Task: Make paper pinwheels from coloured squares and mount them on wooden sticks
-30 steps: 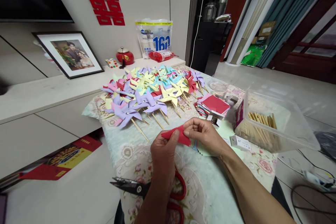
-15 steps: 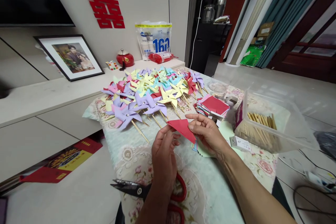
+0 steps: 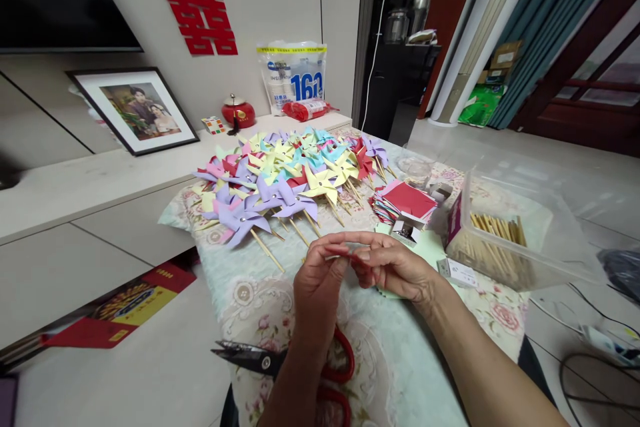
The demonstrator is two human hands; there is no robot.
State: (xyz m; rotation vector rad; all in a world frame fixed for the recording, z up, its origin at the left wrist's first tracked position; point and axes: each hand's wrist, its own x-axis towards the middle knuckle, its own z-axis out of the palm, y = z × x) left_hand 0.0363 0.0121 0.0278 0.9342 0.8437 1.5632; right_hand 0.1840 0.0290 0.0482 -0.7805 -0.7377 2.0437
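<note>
Between my two hands, above the flowered tablecloth [image 3: 245, 320], is a folded piece of red paper [image 3: 338, 249], seen nearly edge-on and mostly covered by fingers. My left hand [image 3: 320, 283] pinches its left end between thumb and fingers. My right hand [image 3: 393, 263] grips the other end, its fingertips close to those of the left. Under my left forearm lie scissors [image 3: 265, 361] with red handles and dark blades, partly hidden by the arm. Beyond my hands, many paper pinwheels [image 3: 293, 197] on wooden sticks lie heaped together.
Right of my hands are a stack of coloured paper squares [image 3: 407, 199], a small open box [image 3: 407, 229], a small white box [image 3: 457, 272] and a clear plastic tub [image 3: 555, 260] holding wooden sticks [image 3: 500, 230]. A cabinet [image 3: 100, 180] with a framed picture [image 3: 143, 110] stands behind on the left.
The red paper has turned from a flat-facing triangle to nearly edge-on. My right hand has moved left and down, closer to my left, uncovering the small open box.
</note>
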